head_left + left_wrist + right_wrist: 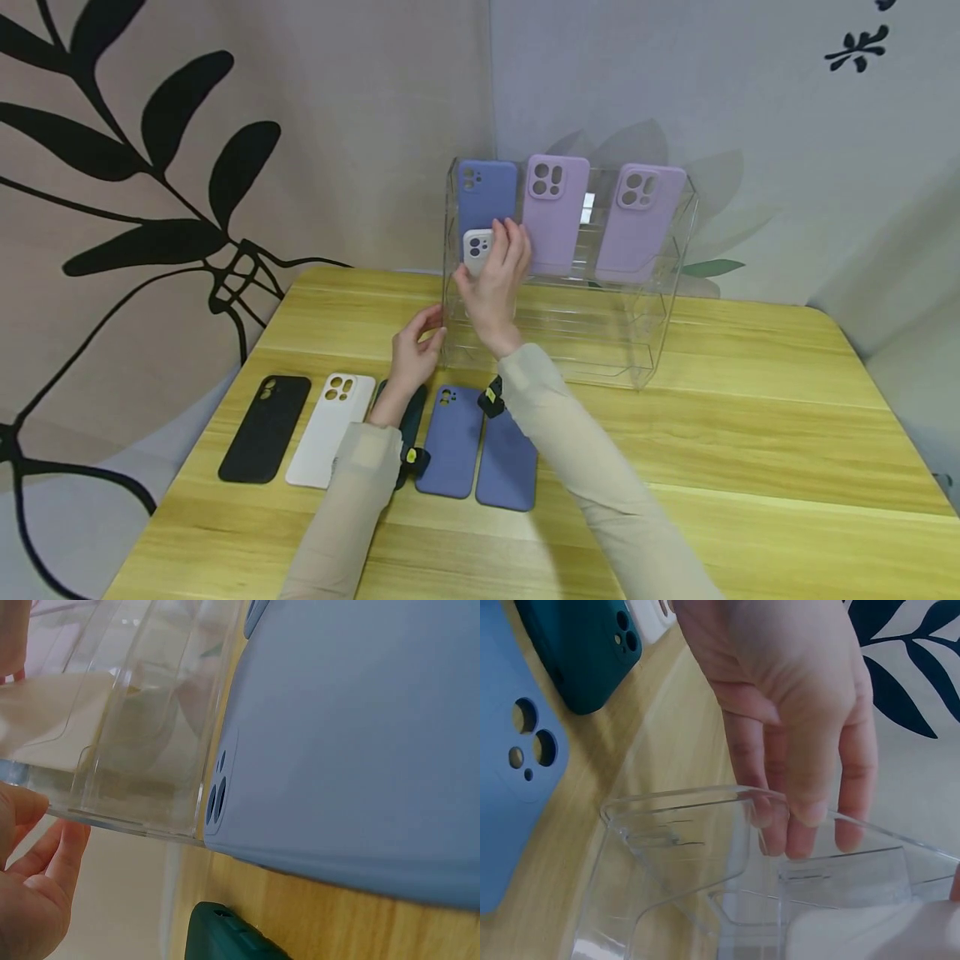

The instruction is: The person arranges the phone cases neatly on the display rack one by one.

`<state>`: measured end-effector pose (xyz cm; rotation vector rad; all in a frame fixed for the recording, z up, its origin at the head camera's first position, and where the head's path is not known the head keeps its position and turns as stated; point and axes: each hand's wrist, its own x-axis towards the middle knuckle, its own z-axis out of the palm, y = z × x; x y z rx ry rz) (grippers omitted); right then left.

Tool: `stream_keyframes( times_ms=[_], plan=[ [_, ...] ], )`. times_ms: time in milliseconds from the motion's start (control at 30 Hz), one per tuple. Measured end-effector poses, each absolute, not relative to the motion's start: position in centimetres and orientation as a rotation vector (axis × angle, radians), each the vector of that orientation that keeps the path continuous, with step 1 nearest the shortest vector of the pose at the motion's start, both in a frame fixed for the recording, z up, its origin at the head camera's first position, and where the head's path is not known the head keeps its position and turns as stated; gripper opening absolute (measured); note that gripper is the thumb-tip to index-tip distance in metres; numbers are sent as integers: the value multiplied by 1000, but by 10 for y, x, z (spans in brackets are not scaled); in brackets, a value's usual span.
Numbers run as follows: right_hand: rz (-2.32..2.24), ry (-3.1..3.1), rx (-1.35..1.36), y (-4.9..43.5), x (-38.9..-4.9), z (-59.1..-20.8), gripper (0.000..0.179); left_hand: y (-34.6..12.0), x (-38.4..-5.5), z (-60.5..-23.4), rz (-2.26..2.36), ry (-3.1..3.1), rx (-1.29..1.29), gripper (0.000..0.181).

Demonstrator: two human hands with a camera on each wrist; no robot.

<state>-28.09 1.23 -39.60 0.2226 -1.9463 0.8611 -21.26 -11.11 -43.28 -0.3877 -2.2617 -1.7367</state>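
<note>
A white phone case (pixel 477 248) stands on a tier of the clear acrylic display rack (pixel 637 333), in front of a blue phone case (pixel 487 196). My right hand (pixel 497 287) holds this white case by its edges near the top, thumb on the left side and fingers over the right. At the rack's left side panel, my left hand (pixel 417 350) pinches the panel's edge between thumb and fingers. The left wrist view shows the white case (pixel 56 720) behind clear plastic. Fingers of the left hand (pixel 795 742) overlap the panel in the right wrist view.
Two lilac phone cases (pixel 557 217) (pixel 641 221) lean on the rack's upper tier. On the wooden table (pixel 750 467) lie a black case (pixel 265 429), another white case (pixel 330 429), a dark green case (pixel 592 660) and two blue cases (pixel 450 442) (pixel 507 462).
</note>
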Motion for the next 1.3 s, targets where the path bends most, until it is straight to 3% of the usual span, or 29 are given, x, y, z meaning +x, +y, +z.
stream_keyframes(
  times_ms=[733, 1300],
  plan=[
    [808, -2056, 172, 16, -279, -393, 73, -111, -211, -433, -1728, -2255, -387, 33],
    [951, -2016, 338, 47, -261, -381, 72, -111, -210, -433, -1730, -2267, -381, 34]
  ],
)
